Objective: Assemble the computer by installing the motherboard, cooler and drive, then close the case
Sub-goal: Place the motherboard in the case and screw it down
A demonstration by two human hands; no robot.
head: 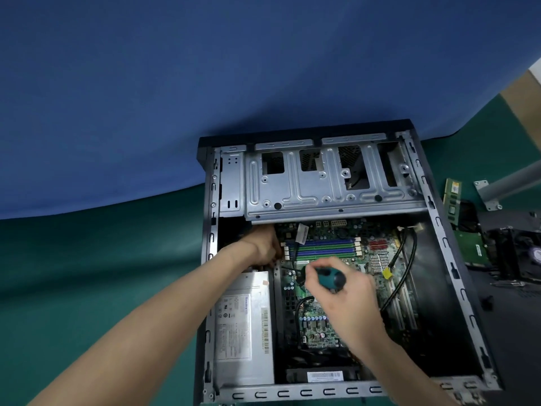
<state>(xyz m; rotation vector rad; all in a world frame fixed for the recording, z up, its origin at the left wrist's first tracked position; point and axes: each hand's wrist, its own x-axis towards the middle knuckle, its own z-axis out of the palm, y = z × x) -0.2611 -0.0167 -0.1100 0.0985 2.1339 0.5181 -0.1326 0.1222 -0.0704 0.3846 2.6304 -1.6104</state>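
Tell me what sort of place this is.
Probably a computer repair or assembly bench: an open computer case lies on a green-covered table, the right hand holds a screwdriver over its motherboard, and loose RAM sticks lie beside it.

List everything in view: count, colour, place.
computer case: 1, black and silver, centre, open
drive cage: 1, silver, case's far end
motherboard: 1, green, inside case
power supply: 1, silver, case's left side
cables: several, black, over motherboard
screwdriver: 1, teal-black handle, over motherboard
memory sticks: 2, green, right of case
mat: 1, green, under case
backdrop: 1, blue, behind
left hand: 1, at motherboard's far-left edge
right hand: 1, grips screwdriver
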